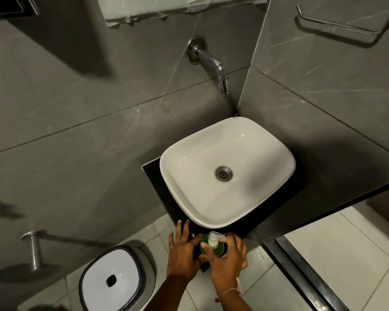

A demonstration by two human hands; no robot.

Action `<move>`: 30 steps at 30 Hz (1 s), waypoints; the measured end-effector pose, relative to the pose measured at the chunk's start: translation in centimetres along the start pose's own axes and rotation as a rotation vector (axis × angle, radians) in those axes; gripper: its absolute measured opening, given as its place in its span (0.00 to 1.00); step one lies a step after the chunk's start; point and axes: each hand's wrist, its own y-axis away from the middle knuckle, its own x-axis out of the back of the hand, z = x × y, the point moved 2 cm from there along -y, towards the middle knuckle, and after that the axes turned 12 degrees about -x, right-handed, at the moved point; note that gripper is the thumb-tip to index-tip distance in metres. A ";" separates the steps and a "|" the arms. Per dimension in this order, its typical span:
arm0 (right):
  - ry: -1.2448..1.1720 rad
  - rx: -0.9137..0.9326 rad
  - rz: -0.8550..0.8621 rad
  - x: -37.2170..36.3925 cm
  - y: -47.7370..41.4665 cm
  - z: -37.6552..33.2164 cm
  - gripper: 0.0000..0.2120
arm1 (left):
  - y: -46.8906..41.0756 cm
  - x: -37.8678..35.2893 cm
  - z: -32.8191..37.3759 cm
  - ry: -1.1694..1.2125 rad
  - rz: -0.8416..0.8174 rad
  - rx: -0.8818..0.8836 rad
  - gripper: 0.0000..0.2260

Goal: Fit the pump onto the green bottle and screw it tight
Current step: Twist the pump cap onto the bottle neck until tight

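Green liquid shows through the green bottle (216, 246), which stands upright on the front corner of the dark counter (157, 182), just in front of the white basin (227, 171) and directly between the two hands. Its long axis runs straight up toward the camera, so the neck and the clear pump (214, 238) are seen almost end-on, the pump's spout pointing off to the right. The pump sits on top of the bottle; whether its collar has caught the thread I cannot tell, since fingers cover the join. The left hand (182, 252) lies against the bottle's left flank, fingers spread and mostly straight, thumb reaching toward the shoulder, bracing more than gripping. The right hand (228, 258) is curled around the right side, index finger and thumb closing in at the base of the pump, so it is the hand nearer the part that must turn. Judging from this, the coming twist has to go around that vertical axis, with the left hand keeping the body from spinning. A tilted collar would likely cross-thread, so the pump needs to sit square first.
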 end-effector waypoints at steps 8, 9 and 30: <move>0.066 0.162 -0.063 1.0 -0.7 0.6 0.19 | 0.0 -0.1 0.0 -0.036 -0.013 -0.014 0.29; 0.060 0.167 -0.068 1.1 -0.9 0.6 0.17 | 0.0 0.0 0.0 -0.034 -0.017 -0.014 0.31; 0.079 0.132 -0.044 1.1 -0.5 0.6 0.19 | 0.0 0.4 0.4 -0.024 -0.028 -0.001 0.29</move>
